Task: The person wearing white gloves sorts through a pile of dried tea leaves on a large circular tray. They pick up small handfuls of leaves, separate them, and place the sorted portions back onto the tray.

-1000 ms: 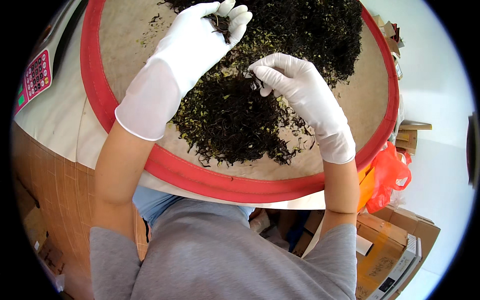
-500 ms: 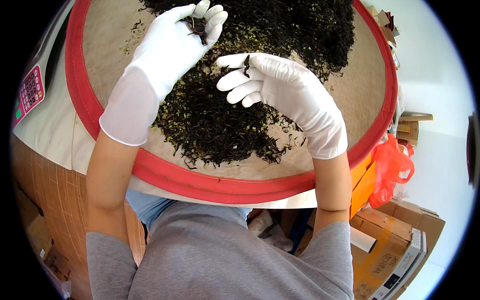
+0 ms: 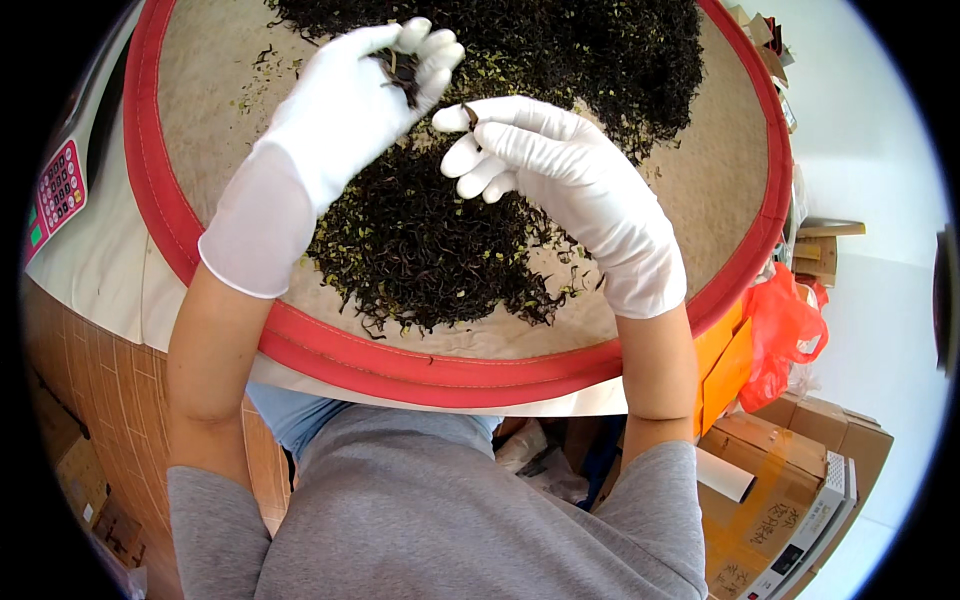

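Dark, twisted dried tea leaves (image 3: 430,245) lie in a loose heap with yellow-green bits on a round beige tray with a red cloth rim (image 3: 440,373). A larger pile of tea leaves (image 3: 590,60) covers the far part. My left hand (image 3: 345,105), in a white glove, is cupped above the near heap, fingers curled around several dark tea leaves (image 3: 402,70) in its palm. Close by, my gloved right hand (image 3: 565,165) pinches a single brownish tea leaf (image 3: 469,115) between thumb and index finger; its other fingers are curled beneath.
At the left stands a scale with a pink keypad (image 3: 62,190), on a pale tabletop (image 3: 110,290). Right of the tray are a red plastic bag (image 3: 775,340) and an orange sheet (image 3: 727,372). Cardboard boxes (image 3: 765,465) are stacked at lower right.
My right thumb has closed toward the index finger, and the leaf now sits between their tips. The right hand has shifted slightly left and up, nearer my left hand.
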A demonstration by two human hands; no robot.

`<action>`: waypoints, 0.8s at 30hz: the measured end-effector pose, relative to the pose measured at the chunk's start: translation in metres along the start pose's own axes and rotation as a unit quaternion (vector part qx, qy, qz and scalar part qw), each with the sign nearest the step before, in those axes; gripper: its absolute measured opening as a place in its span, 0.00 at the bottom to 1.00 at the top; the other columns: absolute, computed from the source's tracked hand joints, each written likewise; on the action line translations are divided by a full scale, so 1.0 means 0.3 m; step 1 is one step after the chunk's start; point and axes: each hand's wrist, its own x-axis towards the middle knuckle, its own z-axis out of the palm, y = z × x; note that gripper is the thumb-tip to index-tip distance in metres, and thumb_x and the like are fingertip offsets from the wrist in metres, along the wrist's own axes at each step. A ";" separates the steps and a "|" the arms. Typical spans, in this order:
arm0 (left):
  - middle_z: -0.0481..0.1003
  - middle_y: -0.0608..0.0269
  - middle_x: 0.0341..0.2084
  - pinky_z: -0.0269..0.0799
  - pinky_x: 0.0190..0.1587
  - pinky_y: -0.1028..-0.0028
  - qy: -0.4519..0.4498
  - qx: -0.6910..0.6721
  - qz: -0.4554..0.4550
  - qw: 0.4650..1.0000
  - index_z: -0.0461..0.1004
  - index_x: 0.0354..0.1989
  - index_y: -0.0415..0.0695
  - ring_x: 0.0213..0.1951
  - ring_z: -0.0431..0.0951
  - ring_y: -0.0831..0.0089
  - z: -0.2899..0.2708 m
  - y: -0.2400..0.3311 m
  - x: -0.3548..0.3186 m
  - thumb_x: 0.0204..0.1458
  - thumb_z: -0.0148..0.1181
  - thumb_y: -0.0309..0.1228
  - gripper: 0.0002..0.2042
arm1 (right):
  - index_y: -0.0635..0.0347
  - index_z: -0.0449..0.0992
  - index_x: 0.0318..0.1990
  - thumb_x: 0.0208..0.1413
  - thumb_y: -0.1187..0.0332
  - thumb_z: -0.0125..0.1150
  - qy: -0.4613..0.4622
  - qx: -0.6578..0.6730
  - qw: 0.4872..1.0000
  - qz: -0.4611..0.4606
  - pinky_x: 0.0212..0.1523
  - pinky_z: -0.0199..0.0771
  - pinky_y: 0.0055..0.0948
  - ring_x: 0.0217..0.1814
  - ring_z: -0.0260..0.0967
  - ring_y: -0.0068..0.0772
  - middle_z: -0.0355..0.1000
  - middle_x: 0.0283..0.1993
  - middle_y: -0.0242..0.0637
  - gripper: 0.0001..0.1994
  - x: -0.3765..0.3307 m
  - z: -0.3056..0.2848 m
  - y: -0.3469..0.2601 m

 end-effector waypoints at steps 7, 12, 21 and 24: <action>0.72 0.56 0.44 0.72 0.54 0.64 -0.037 0.046 -0.102 0.993 0.70 0.50 0.39 0.45 0.73 0.66 -0.006 -0.081 -0.018 0.65 0.46 0.32 0.12 | 0.65 0.77 0.49 0.61 0.74 0.59 0.153 -0.237 0.938 -0.201 0.38 0.74 0.21 0.33 0.75 0.23 0.79 0.35 0.36 0.10 0.018 0.052 0.009; 0.72 0.55 0.47 0.73 0.57 0.64 -0.065 0.067 -0.094 0.991 0.69 0.51 0.37 0.50 0.74 0.66 -0.013 -0.068 -0.025 0.66 0.46 0.32 0.12 | 0.63 0.79 0.48 0.61 0.74 0.59 0.230 -0.321 0.882 -0.258 0.37 0.75 0.22 0.34 0.77 0.25 0.77 0.31 0.39 0.09 0.004 0.050 -0.008; 0.70 0.45 0.56 0.70 0.62 0.62 -0.167 -0.091 -0.064 0.980 0.69 0.50 0.34 0.61 0.70 0.58 -0.092 0.054 0.031 0.67 0.41 0.27 0.12 | 0.63 0.73 0.59 0.62 0.71 0.55 0.111 -0.548 0.824 -0.094 0.59 0.71 0.32 0.56 0.74 0.43 0.73 0.57 0.49 0.18 0.010 -0.132 0.087; 0.70 0.47 0.55 0.71 0.62 0.61 -0.155 -0.124 -0.051 0.979 0.69 0.51 0.35 0.61 0.70 0.59 -0.101 0.073 0.037 0.67 0.42 0.26 0.11 | 0.61 0.67 0.64 0.59 0.67 0.61 0.045 -0.567 0.811 -0.134 0.66 0.65 0.34 0.64 0.66 0.48 0.66 0.65 0.52 0.25 0.025 -0.118 0.133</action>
